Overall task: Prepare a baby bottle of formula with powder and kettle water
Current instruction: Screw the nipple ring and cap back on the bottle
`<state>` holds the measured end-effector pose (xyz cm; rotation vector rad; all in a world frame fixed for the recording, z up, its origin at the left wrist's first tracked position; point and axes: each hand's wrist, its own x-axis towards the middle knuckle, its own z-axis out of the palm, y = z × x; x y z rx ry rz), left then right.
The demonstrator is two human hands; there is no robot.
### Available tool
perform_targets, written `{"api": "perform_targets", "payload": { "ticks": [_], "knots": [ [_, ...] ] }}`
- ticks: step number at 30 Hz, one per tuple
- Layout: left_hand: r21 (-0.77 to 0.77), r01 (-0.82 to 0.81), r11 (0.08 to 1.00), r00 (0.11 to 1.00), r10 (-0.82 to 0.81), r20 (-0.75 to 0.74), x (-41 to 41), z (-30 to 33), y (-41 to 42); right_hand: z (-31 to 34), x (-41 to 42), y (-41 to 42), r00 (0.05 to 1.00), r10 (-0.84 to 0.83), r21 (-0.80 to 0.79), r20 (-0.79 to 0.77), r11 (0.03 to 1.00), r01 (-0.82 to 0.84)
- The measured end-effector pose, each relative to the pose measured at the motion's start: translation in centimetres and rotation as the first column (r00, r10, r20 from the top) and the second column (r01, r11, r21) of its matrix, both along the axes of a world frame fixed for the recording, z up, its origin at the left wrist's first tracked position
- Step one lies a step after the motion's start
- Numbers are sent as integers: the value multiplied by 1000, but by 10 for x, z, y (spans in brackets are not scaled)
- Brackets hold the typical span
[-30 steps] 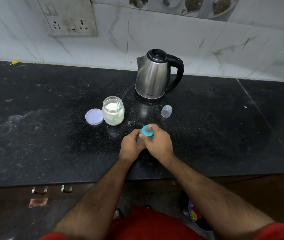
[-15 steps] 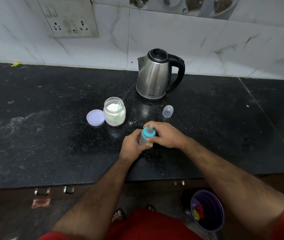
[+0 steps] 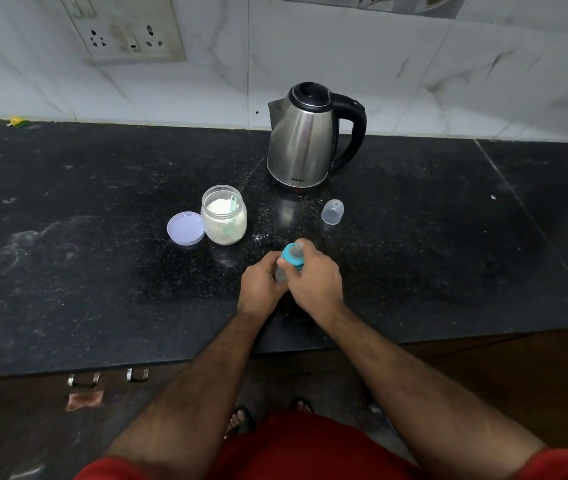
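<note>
A small baby bottle with a teal collar and clear teat stands on the black counter near its front edge. My left hand wraps its body, which is mostly hidden. My right hand grips the teal collar from the right. An open glass jar of white powder with a green scoop inside stands to the left behind the bottle, its lilac lid lying beside it. The steel kettle with a black handle stands at the back, lid closed. A clear bottle cap rests in front of the kettle.
A wall socket panel is on the tiled wall at the back left. A small yellow item lies at the counter's back left corner. Drawer handles sit below the counter's front edge. Powder specks dust the counter around the jar.
My right hand has turned around the teal collar, its wrist swinging out to the right and back. The bottle and my left hand stay in place.
</note>
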<state>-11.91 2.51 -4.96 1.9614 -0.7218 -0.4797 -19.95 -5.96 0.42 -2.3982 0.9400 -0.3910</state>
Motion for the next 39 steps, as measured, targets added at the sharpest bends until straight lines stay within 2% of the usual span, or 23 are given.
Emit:
{"api": "perform_targets", "payload": {
  "ticks": [6, 10, 14, 18, 21, 27, 39],
  "knots": [
    [-3, -38, 999, 999, 37, -32, -6, 4, 1, 6, 2, 8, 998, -61, 28, -2, 998, 62],
    [-10, -38, 999, 998, 38, -54, -7, 10, 3, 14, -1, -7, 996, 43, 107, -84, 994, -34],
    [-25, -20, 999, 997, 19, -72, -8, 14, 3, 16, -13, -23, 989, 145, 265, -35, 955, -131],
    [-24, -3, 1000, 995, 0, -96, -5, 13, 1, 6, -26, -49, 996, -5, 324, 86, 946, -24],
    [-22, -16, 1000, 995, 14, -94, -4, 14, -2, -4, -30, -74, 987, -121, 357, 107, 931, 75],
    [-32, -51, 998, 991, 47, -127, 0, 22, -14, -11, -17, -119, 982, -184, 353, 35, 922, 160],
    [-6, -89, 996, 985, 88, -150, 7, 24, -33, -8, 40, -188, 972, -65, 190, -224, 976, 109]
  ]
}}
